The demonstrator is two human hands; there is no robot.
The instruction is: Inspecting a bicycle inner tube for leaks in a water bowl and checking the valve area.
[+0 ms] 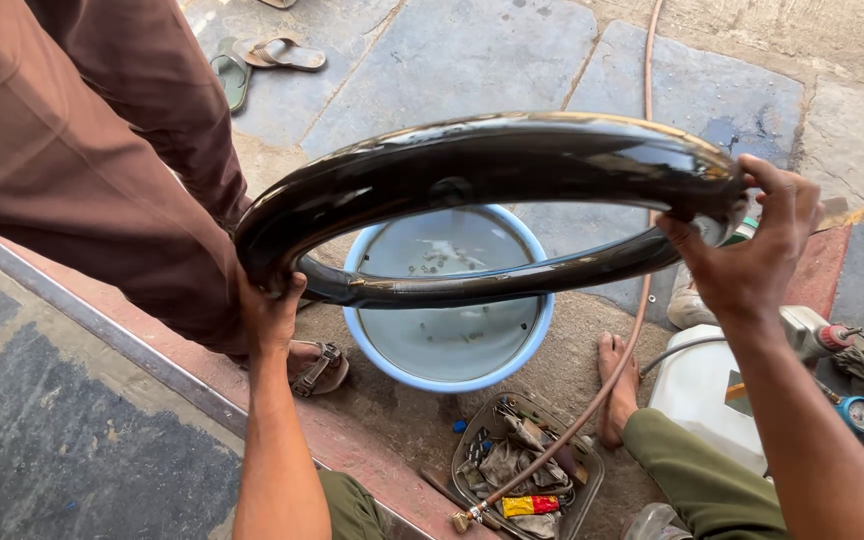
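A person holds a black rubber inner tube (482, 170) up at chest level, the left hand (270, 312) wrapped around its left curve and the right hand (752, 250) closed over its right end, both grips pressed tight on the rubber. The tube is inflated and glistens as if wet, so it looks light and springy rather than stiff, yet slick under the fingers; by its look it is best taken at opposite sides, as here, with the whole palm around the round section rather than by the fingertips. It hangs directly above a light blue basin (449, 375) of water standing on the stone floor (512, 50), with small bits lying on the basin's bottom. Close on the left stands another person in brown trousers (82, 170), one sandalled foot (317, 365) just beside the basin, crowding that side of the tube. A reddish hose (624, 350) runs down the floor past the holder's bare foot (614, 390) to a wire tray (527, 470) of rags and small tools, where a red and yellow tube (530, 505) lies. To the right sit a white plastic can (702, 395) and a small gauge (860, 413). A pair of sandals (262, 58) lies well apart at the top.
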